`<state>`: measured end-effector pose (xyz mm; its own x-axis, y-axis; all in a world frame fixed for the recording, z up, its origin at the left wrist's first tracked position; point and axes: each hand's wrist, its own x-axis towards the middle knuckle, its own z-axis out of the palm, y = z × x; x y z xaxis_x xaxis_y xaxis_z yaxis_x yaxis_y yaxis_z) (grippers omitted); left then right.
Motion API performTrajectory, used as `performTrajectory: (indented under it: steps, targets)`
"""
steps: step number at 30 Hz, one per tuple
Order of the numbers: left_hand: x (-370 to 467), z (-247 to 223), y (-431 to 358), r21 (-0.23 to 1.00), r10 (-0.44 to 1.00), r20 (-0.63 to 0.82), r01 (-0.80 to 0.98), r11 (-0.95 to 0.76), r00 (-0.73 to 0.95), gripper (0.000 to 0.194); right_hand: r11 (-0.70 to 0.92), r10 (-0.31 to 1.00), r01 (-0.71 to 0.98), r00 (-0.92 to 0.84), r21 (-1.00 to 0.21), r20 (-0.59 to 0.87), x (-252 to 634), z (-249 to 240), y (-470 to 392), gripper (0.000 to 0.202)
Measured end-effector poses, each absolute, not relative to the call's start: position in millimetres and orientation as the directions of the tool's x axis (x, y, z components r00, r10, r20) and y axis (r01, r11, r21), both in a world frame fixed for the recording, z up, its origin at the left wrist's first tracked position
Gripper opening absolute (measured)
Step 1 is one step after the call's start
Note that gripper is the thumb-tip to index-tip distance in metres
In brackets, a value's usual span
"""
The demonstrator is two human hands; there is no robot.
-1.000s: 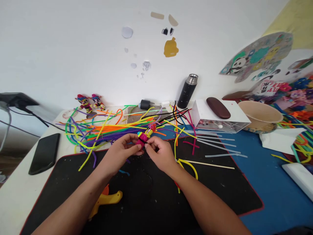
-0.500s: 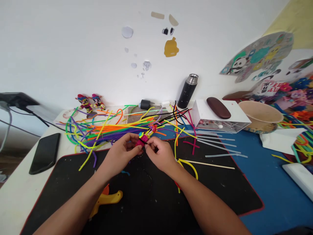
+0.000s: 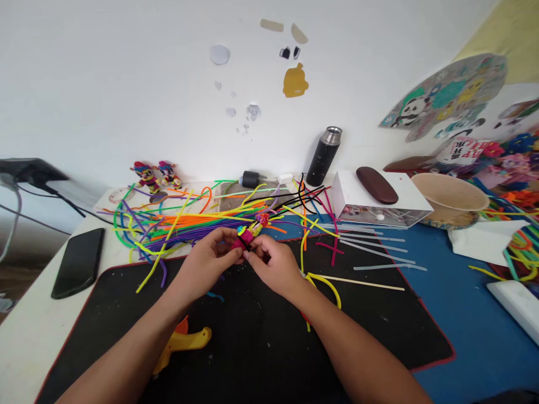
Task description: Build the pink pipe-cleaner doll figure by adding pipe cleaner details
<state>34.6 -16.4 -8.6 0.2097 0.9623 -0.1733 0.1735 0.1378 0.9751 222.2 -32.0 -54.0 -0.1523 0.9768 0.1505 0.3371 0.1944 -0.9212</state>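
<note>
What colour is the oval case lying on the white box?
Dark reddish brown; the oval case shows in the head view.

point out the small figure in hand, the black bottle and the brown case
small figure (image 3: 252, 230), head view, its multicoloured body
black bottle (image 3: 322, 163), head view, middle of its side
brown case (image 3: 377, 185), head view, its upper face

There are two hands, one held doll, two standing dolls near the surface's back edge, one phone by its left edge, one bottle, one bowl, one wooden stick.
</note>
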Motion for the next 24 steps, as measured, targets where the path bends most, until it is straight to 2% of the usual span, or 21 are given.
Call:
performTrajectory:
  steps: [5,12,24]
  targets:
    - [34.3,-10.4,-18.5,0.966,0.971,-0.109,0.252,0.053,0.214,0.03,0.198,0.976,0.327,-0.152,-0.924,0.155,223.7,-50.7,-32.5,0.019]
    - [35.1,-11.0,-19.9,0.973,0.966,-0.13,0.218,0.08,0.225,0.032,0.227,0.971,0.321,-0.15,-0.92,0.187,225.9,-52.9,-31.1,0.027]
    - [34.7,-12.7,-19.6,0.971,0.957,-0.178,0.2,0.132,0.228,0.04,0.088,0.985,0.117,-0.158,-0.989,0.069,224.0,-55.6,-29.7,0.038]
